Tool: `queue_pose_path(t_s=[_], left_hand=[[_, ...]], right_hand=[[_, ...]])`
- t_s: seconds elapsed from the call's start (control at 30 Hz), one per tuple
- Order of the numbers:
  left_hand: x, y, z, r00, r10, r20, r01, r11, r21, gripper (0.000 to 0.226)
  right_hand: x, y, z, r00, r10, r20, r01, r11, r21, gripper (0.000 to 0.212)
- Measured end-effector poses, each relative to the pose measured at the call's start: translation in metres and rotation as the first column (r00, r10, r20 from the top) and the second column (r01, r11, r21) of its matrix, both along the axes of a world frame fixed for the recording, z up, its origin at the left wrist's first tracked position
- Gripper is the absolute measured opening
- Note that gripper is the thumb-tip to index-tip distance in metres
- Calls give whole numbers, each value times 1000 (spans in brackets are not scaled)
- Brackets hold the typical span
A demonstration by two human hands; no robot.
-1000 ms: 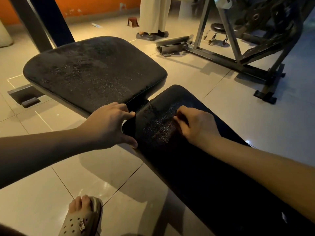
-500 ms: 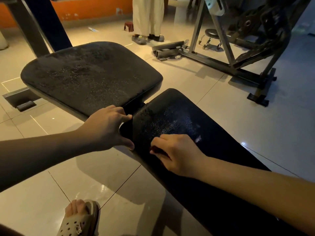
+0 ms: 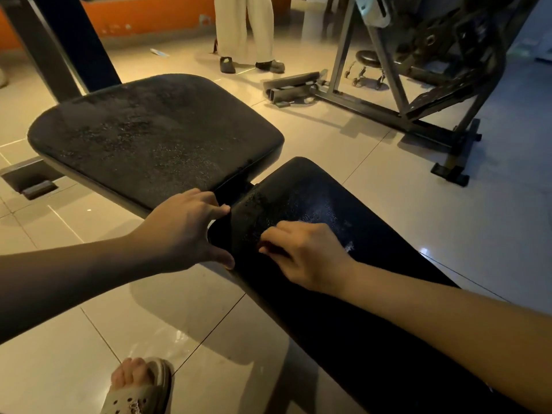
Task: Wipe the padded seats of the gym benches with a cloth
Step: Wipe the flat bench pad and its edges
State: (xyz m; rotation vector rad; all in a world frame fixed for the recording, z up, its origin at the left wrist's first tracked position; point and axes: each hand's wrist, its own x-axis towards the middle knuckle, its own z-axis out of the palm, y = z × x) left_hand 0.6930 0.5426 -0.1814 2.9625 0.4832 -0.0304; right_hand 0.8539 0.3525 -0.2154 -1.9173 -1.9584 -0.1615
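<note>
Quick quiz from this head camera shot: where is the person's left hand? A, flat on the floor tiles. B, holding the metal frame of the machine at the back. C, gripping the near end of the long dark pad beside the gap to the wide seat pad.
C: the left hand clasps the end of the long dark pad, thumb under its edge, just below the wide seat pad.

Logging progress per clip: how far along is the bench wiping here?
Done: nothing clearly; no pad looks finished. In hand: the right hand presses on the long pad, fingers curled, whether on a cloth can't be told; the left hand grips that pad's end. Left: the wide pad is speckled all over, and the long pad's near part.
</note>
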Motion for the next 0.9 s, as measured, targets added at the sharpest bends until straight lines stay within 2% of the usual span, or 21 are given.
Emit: queue_pose_path(t_s=[0.07,0.13,0.17,0.2,0.27,0.33,0.4,0.43,0.47,0.53,0.6,0.67,0.73,0.8,0.87,0.9], left_hand=[[0,2,-1,1000,-3,1,3,1000,1,101],[-1,2,-1,1000,-10,-6,10,1000,-3,102],[-1,2,-2,1000,-12,-13,12,1000,0,102],[-1,2,-2,1000,-13,-22,14,1000,2,102],[-1,2,-1,1000,-12,-26,12,1000,-3,101],[-2,3,-1,1000,-8,-20,8,1000,-19,98],[-2,2,-1,1000,-8,-23,8,1000,-26,96],[0,3,-1,1000,-10,-28,9,1000,-25,95],[0,3,-1,1000,-11,-26,10,1000,-23,95],[0,3,-2,1000,-13,-13,13,1000,-19,98],[-1,2,-2,1000,-12,-17,12,1000,-19,101],[-2,0,-1,1000,-5,-23,5,1000,-13,103],[-2,1,0,1000,-7,-14,6,1000,-13,101],[-3,2,-1,1000,-17,-8,17,1000,-22,97],[-3,2,-2,1000,-23,0,23,999,-33,94],[-3,2,-1,1000,-22,0,22,999,-39,95]], right_hand=[[35,5,1,975,-222,-4,222,974,44,27],[75,4,6,854,-518,47,519,855,5,24],[85,1,8,796,-604,51,604,797,5,23],[84,-2,7,778,-627,43,627,779,10,21],[51,2,9,860,-510,-11,510,860,14,18],[3,9,8,980,-185,-68,187,982,19,16],[-21,14,1,1000,30,5,-30,999,-14,19],[-13,17,2,999,45,19,-45,999,3,22],[2,20,3,1000,-8,20,8,999,39,26],[44,26,6,967,-254,12,252,965,70,27],[82,26,12,842,-539,33,538,842,25,24],[86,25,11,781,-624,30,623,781,35,22],[56,27,11,862,-504,-59,506,862,29,19],[13,28,14,969,-190,-156,195,980,23,18],[-9,29,9,996,54,-78,-56,998,-25,19],[-2,32,10,997,78,-24,-78,997,-9,21]])
